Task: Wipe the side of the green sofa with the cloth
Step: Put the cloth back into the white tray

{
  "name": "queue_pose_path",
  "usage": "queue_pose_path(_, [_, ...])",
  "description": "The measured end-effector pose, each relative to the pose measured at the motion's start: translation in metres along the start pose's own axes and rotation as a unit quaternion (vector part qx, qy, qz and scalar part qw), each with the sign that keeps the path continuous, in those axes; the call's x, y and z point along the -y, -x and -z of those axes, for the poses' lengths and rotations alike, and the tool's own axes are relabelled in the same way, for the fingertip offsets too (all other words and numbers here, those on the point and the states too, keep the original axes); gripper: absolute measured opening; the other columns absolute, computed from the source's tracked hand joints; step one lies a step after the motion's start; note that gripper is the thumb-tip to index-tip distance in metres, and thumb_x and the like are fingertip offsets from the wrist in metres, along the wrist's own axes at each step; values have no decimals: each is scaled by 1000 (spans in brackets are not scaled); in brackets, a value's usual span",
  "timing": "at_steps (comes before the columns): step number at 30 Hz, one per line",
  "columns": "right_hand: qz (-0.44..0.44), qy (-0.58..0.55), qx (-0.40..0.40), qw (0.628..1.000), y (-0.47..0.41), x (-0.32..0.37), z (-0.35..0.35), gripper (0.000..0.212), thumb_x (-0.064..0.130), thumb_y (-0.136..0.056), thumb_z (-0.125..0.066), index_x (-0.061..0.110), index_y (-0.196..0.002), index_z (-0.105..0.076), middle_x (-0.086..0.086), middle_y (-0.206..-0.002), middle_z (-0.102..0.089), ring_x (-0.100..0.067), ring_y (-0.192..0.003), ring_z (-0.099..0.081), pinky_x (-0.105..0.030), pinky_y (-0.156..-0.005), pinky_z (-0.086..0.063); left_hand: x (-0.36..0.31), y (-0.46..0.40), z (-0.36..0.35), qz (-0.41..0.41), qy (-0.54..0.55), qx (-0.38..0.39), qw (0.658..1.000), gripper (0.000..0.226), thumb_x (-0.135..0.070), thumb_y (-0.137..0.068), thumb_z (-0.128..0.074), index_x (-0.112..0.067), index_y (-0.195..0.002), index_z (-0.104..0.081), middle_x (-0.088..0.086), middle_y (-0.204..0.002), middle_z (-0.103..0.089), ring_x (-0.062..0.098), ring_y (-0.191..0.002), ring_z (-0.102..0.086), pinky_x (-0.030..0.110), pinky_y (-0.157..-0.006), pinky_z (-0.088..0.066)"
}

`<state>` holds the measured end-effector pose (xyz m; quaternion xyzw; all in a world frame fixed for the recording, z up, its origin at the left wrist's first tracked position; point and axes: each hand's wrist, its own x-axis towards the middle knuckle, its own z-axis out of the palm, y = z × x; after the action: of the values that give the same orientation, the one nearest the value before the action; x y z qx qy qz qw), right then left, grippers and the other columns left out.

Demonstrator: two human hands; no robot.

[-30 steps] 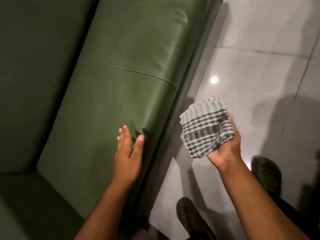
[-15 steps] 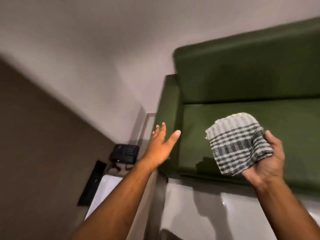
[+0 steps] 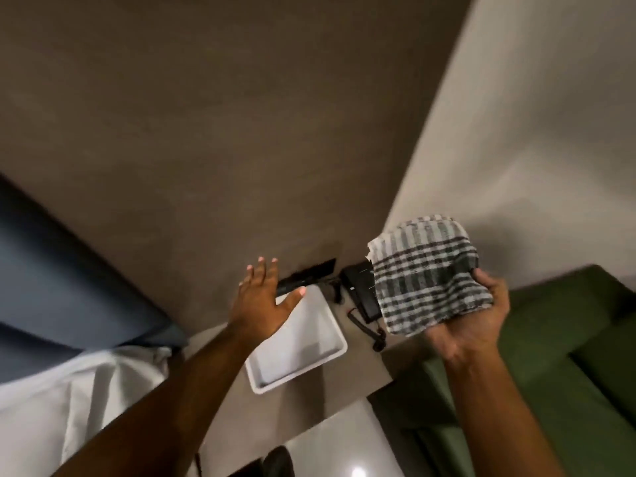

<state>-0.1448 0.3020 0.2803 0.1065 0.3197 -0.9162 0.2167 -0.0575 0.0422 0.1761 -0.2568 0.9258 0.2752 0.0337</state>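
The right hand (image 3: 464, 325) grips the cloth (image 3: 426, 275), the green sofa (image 3: 568, 356) just below it; the left hand (image 3: 263, 301) is spread open, empty, above a white tray (image 3: 309, 346).

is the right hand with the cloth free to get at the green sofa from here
Probably yes: the right hand holds the cloth in the air just left of the green sofa, with nothing visible between them.

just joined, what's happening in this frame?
A person holds a bunched striped cloth in the right hand, raised in the air and not touching the green sofa at lower right. The left hand is open, fingers spread, hovering above a white tray on a side table, next to a black telephone. No wiping contact at this moment.
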Motion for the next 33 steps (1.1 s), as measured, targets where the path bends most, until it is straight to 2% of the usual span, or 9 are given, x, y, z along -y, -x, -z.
queue_pose_path(7, [-181,52,-38,981,-110,-113,16,53,41,-81,-46,14,-124,-61,-8,-126,-64,-29,-117,-59,-44,-103,-44,90,-19,-60,86,-57,30,994,128,-97,-58,11,-22,-160,-5,8,-170,1,30,-157,1,46,-125,-6])
queue_pose_path(13, [-309,189,-7,932,-189,-204,95,76,32,-55,-77,6,-125,-60,-11,-115,-71,-29,-109,-66,-43,-90,-56,147,-36,-152,151,-56,37,986,118,-94,-66,3,-24,-160,-1,7,-169,7,30,-157,5,46,-125,-2])
queue_pose_path(15, [-341,233,-15,910,-210,-239,128,70,30,-61,-70,7,-126,-59,-13,-121,-69,-32,-112,-65,-45,-90,-56,164,-41,-186,174,-41,39,983,118,-95,-65,8,-26,-160,2,7,-169,8,30,-156,5,47,-125,-2])
queue_pose_path(18, [-316,269,-49,909,-236,-273,171,42,23,-83,-47,11,-119,-64,-14,-122,-68,-32,-110,-65,-48,-93,-53,186,-43,-228,184,-35,50,981,102,-86,-79,-7,-25,-160,5,8,-168,13,31,-156,9,45,-123,4])
queue_pose_path(21, [-211,401,-43,891,-255,-292,205,33,22,-80,-50,21,-109,-65,-13,-112,-70,-34,-102,-68,-55,-90,-55,206,-45,-266,166,-82,45,982,91,-78,-90,-16,-24,-160,7,10,-168,16,30,-155,12,44,-122,6])
queue_pose_path(24, [-27,683,50,728,-256,-319,222,19,25,-89,-47,28,-104,-59,-4,-88,-68,-29,-76,-68,-49,-65,-58,220,-52,-292,145,-125,18,981,92,-75,-91,-18,-17,-160,-2,16,-168,6,33,-156,5,47,-124,-1])
queue_pose_path(28, [11,862,263,434,-258,-374,251,56,51,-93,-38,19,-139,-38,-17,-148,-43,-37,-135,-42,-54,-104,-42,232,-61,-316,137,-161,-38,977,92,-72,-95,-25,-8,-159,-12,21,-167,-5,37,-155,-2,49,-125,-6])
queue_pose_path(30, [45,882,293,367,-261,-389,262,67,60,-91,-28,18,-143,-33,-16,-158,-25,-38,-146,-19,-63,-112,-26,235,-63,-321,140,-178,-54,972,93,-72,-95,-24,-6,-159,-12,21,-167,-6,36,-155,1,47,-125,-2])
queue_pose_path(33, [82,900,270,331,-269,-395,271,72,64,-91,-22,22,-149,-22,-14,-162,-15,-40,-149,-5,-70,-112,-9,234,-63,-322,138,-188,-67,970,92,-71,-97,-20,-3,-158,-13,22,-166,-7,36,-155,1,47,-126,-2])
